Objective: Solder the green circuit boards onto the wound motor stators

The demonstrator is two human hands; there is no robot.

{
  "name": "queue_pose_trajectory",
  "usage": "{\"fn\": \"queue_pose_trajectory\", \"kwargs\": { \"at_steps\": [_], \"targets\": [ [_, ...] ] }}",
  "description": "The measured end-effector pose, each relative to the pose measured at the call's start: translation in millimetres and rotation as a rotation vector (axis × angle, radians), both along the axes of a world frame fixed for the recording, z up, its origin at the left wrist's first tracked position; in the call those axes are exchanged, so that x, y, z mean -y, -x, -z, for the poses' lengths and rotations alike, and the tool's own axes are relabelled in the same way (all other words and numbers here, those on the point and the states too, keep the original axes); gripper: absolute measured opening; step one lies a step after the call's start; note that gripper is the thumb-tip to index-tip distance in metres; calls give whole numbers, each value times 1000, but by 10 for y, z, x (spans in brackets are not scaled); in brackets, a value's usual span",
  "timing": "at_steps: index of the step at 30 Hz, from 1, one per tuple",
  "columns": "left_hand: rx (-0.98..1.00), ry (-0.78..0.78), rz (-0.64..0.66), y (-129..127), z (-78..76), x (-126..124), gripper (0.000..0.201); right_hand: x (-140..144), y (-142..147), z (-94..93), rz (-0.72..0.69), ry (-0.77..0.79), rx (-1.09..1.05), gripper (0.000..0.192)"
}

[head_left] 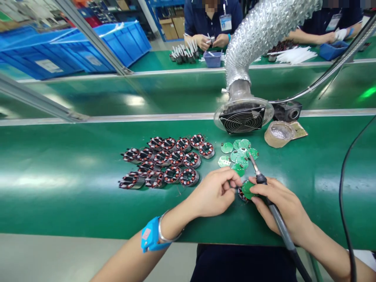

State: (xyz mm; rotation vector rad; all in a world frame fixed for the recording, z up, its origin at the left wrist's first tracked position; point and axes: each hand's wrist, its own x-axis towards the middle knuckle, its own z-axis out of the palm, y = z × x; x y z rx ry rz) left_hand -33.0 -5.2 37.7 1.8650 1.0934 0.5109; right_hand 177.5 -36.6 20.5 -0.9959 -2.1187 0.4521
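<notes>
My right hand [283, 205] holds a soldering iron [277, 219], its tip pointing away from me over loose boards. Between the thumb and fingers of that hand is a round green circuit board [248, 190], lying over a motor stator [242, 195] on the bench. My left hand [219, 192] is closed, its fingertips pinched at the left edge of this stator; what they grip, if anything, is hidden. Beyond both hands lies a loose pile of round green circuit boards [242, 153]. To the left stand several wound motor stators [172, 174] in rough rows.
A fume extractor fan [243, 120] on a silver duct [252, 39] hangs behind the boards. A round tan pot [278, 134] is at its right. A black cable [342, 184] runs down the right side. Across the line, two people work near blue bins [102, 47].
</notes>
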Motion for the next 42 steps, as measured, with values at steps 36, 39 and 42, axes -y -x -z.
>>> {"fn": "queue_pose_trajectory", "kwargs": {
  "at_steps": [36, 39, 42],
  "targets": [
    [212, 96, -109, -187, 194, 158, 8, 54, -13, 66, -113, -134, 75, 27],
    [207, 34, -178, -232, 239, 189, 6, 44, -56, 68, -124, -146, 52, 28],
    [178, -168, -200, -261, 265, 230, 6, 70, -138, 46, -86, -152, -14, 31]
  ]
}}
